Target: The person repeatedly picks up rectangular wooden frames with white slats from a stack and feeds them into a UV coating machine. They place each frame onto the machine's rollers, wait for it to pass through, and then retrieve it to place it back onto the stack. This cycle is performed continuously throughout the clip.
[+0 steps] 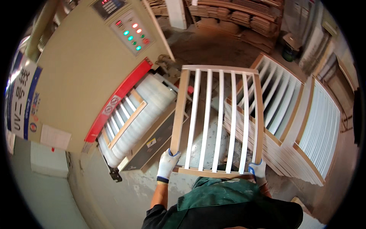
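In front of my body I hold up a slatted frame (209, 122) with white slats and a tan, wood-coloured border. My left hand (167, 165), in a white glove with a dark blue cuff, is closed on its lower left corner. At the lower right corner my right hand (258, 171), also gloved, grips the border; part of its fingers is hidden. Another slatted frame (127, 124) lies partly under the red edge of the machine on its pale conveyor rollers (152, 100), left of the frame I hold.
A beige machine (85, 72) with a red guard bar (121, 97) and a lit control panel (132, 33) stands at the left. To the right are stacked slatted frames (276, 154) with tan borders. Flat brown boards (244, 17) fill a rack at the back, near a dark bucket (290, 51).
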The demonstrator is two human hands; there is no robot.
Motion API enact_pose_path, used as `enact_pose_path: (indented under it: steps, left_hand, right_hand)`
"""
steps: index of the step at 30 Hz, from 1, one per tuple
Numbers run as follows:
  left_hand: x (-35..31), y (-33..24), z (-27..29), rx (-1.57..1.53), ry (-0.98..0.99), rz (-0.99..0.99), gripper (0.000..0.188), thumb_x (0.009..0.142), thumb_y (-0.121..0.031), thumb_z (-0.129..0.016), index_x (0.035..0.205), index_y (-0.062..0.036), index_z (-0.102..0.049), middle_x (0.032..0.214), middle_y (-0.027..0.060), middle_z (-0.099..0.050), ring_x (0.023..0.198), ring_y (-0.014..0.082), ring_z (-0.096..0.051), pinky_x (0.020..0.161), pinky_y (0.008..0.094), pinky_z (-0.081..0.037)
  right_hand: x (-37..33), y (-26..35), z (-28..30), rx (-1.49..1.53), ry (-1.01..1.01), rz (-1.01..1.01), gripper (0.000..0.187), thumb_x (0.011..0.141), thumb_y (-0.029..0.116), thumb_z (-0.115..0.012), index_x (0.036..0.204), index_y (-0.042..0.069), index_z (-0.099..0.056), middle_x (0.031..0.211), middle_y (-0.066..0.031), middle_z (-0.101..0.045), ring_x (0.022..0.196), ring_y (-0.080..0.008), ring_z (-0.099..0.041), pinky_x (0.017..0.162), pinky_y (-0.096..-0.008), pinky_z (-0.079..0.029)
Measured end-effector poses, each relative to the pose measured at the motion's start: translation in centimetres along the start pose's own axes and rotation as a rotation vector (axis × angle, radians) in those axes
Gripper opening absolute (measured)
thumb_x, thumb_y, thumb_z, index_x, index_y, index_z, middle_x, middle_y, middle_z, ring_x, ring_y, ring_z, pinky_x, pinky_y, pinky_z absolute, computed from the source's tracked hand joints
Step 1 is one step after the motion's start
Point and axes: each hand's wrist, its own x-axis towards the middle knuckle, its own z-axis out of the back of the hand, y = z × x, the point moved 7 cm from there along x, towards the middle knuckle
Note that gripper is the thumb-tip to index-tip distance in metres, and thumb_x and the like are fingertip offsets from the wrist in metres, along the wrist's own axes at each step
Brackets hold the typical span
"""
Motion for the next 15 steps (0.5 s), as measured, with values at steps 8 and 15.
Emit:
enact_pose_path:
  steps: [8,15]
  left_hand:
    - [-12.8,11.6,3.5,-0.507,-0.300,0.403,0.025,0.088,-0.023,-0.074,0.089,0.0002,-0.067,0.069,0.0052,-0.066,0.058,0.0137,-0.063,0.054,0.0323,-0.048]
    - [-21.2,18.4,4.7,-0.666,-0.470,0.601,0.020,0.088,-0.019,-0.074,0.084,-0.0004,-0.067,0.066,0.0051,-0.065,0.054,0.0126,-0.060,0.049,0.0301,-0.045]
  right_hand:
    - [3.0,11.6,-12.6,-0.314,0.314,0.109,0.042,0.072,0.003,-0.077,0.111,-0.003,-0.064,0.079,-0.0073,-0.065,0.064,-0.0147,-0.063,0.056,-0.0305,-0.051]
    - [3.8,10.0,-23.9,-0.597,0.601,0.285,0.049,0.067,0.016,-0.081,0.108,-0.006,-0.066,0.091,-0.0216,-0.073,0.084,-0.0333,-0.073,0.079,-0.0408,-0.057]
